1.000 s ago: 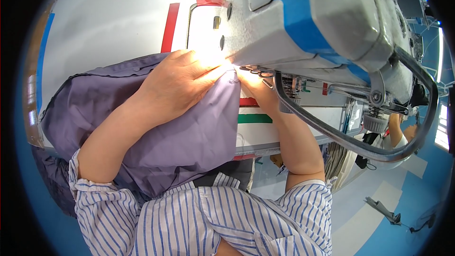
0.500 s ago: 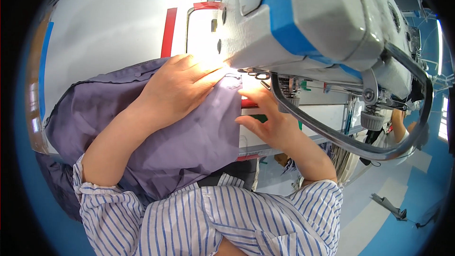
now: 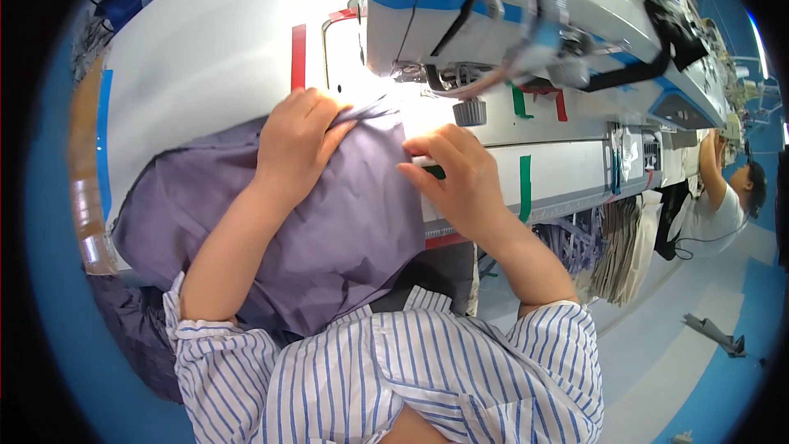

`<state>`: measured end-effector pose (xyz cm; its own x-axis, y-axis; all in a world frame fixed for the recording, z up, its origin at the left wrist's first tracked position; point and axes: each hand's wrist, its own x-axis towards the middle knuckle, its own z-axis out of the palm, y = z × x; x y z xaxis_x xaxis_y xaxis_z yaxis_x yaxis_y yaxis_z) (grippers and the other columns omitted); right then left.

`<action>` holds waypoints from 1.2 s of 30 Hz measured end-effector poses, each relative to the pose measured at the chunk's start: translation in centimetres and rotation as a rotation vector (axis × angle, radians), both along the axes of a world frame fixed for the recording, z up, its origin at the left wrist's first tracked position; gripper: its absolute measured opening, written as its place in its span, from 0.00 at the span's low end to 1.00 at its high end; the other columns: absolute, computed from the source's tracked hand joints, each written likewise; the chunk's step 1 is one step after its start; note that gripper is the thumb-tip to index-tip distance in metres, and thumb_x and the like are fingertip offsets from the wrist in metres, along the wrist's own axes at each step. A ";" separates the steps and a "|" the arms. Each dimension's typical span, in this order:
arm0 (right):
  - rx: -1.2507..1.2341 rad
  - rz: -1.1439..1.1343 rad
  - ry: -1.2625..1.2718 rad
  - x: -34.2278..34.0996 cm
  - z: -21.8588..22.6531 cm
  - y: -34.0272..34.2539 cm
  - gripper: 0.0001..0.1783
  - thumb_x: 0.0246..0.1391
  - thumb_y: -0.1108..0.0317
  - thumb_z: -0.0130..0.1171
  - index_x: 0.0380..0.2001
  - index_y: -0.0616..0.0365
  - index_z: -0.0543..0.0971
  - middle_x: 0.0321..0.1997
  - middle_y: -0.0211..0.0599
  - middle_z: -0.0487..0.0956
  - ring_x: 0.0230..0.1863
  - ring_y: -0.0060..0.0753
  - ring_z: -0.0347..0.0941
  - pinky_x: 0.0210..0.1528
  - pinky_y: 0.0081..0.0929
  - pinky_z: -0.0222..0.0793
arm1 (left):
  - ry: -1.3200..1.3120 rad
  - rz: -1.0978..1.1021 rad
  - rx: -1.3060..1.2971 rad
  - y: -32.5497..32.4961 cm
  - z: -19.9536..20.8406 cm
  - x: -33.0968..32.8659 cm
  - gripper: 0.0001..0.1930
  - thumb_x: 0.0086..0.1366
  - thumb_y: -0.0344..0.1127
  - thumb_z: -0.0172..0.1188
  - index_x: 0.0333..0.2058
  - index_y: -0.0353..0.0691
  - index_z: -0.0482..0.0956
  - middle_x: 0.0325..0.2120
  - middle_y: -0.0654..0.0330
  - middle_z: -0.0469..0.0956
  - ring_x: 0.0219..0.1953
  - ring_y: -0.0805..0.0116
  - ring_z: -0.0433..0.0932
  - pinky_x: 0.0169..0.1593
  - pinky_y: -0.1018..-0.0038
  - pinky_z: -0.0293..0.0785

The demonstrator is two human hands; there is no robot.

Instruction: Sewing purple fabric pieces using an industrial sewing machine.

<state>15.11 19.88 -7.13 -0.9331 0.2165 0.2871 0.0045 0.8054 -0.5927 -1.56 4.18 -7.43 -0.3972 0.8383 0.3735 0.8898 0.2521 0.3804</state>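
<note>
A purple-grey piece of cloth (image 3: 337,238) spreads from the sewing machine (image 3: 460,33) across the white table and down toward my lap. My left hand (image 3: 296,140) is closed on its upper part, with a raised fold caught between thumb and fingers. The far end of the fold runs into the bright light below the machine head. At the cloth's right edge is my right hand (image 3: 464,181), its fingers bent and the thumb apart from the forefinger. The needle area is too bright to make out.
Red tape (image 3: 297,57) and green tape (image 3: 525,189) mark the white tabletop (image 3: 214,49). Folded beige cloth pieces (image 3: 620,247) hang below the table's right side. Another person (image 3: 719,214) works at the far right. Dark cloth (image 3: 131,329) lies low at the left.
The machine appears farther up and right as the view has shifted. My left hand has lifted a fold of the cloth. My right hand's fingers are more bent.
</note>
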 end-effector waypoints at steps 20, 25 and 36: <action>-0.367 0.238 0.353 7.2 -0.3 -6.9 0.17 0.30 0.81 0.66 0.29 0.57 0.75 0.32 0.38 0.78 0.33 0.37 0.76 0.32 0.26 0.73 | -1.145 -0.245 0.149 -6.4 2.5 8.1 0.22 0.63 0.28 0.52 0.56 0.34 0.66 0.48 0.52 0.74 0.48 0.67 0.75 0.48 0.72 0.74; -0.334 0.246 0.376 8.1 0.6 -6.5 0.17 0.31 0.80 0.66 0.29 0.58 0.75 0.32 0.38 0.78 0.32 0.35 0.77 0.31 0.23 0.73 | -1.358 -0.561 -0.157 -6.0 1.4 8.7 0.28 0.55 0.46 0.66 0.50 0.36 0.70 0.47 0.57 0.73 0.50 0.63 0.73 0.59 0.69 0.64; -0.350 0.190 0.239 9.5 0.7 -6.1 0.15 0.35 0.80 0.67 0.29 0.57 0.75 0.33 0.37 0.77 0.34 0.34 0.76 0.34 0.23 0.73 | -0.881 -0.472 -0.036 -7.4 1.0 9.6 0.10 0.57 0.25 0.61 0.39 0.36 0.78 0.35 0.60 0.76 0.37 0.68 0.75 0.43 0.76 0.72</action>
<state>24.57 13.79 -6.41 -0.8823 0.1705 0.4388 -0.2932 0.5300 -0.7957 8.01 -3.22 -6.39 -0.1437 0.9866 0.0769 0.3060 -0.0296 0.9516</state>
